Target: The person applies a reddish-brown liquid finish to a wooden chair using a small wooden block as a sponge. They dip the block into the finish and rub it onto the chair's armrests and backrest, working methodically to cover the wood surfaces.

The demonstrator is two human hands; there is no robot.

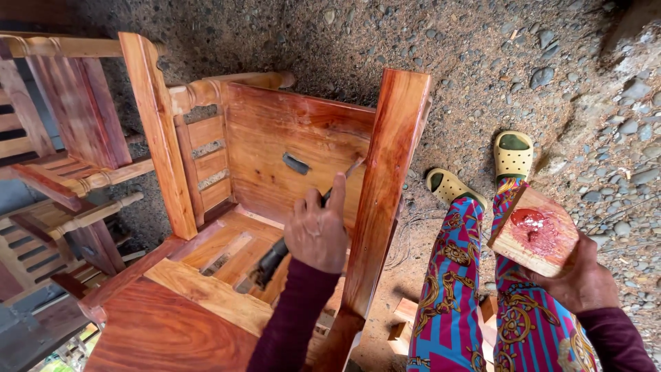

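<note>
At the far left, more unfinished wooden chairs (55,172) stand crowded together, touching or nearly touching the reddish wooden chair (275,207) that lies tipped on its side in the middle of the scene. Inside that chair's frame, the left hand (317,234) is closed around the dark handle of a putty knife (323,207); the tool's long axis runs from near left to far right, and its thin blade tip rests just beside a small dark filled patch (296,163) on the back panel, slightly to the patch's right. This hand is plainly the nearer one to the panel. It works in a tight pocket: the chair's slatted side sits to its left, the seat boards lie below it, and the broad upright leg (385,186) stands close against its right, leaving little room to swing that way. Further right, past the patterned trousers and yellow perforated clogs (513,155) on the gravel ground (551,69), the right hand (578,275) grips a small wooden block (533,231) from beneath, face up, with a smear of red filler (533,227) on top. It is well apart from the chair, with open ground around it.
</note>
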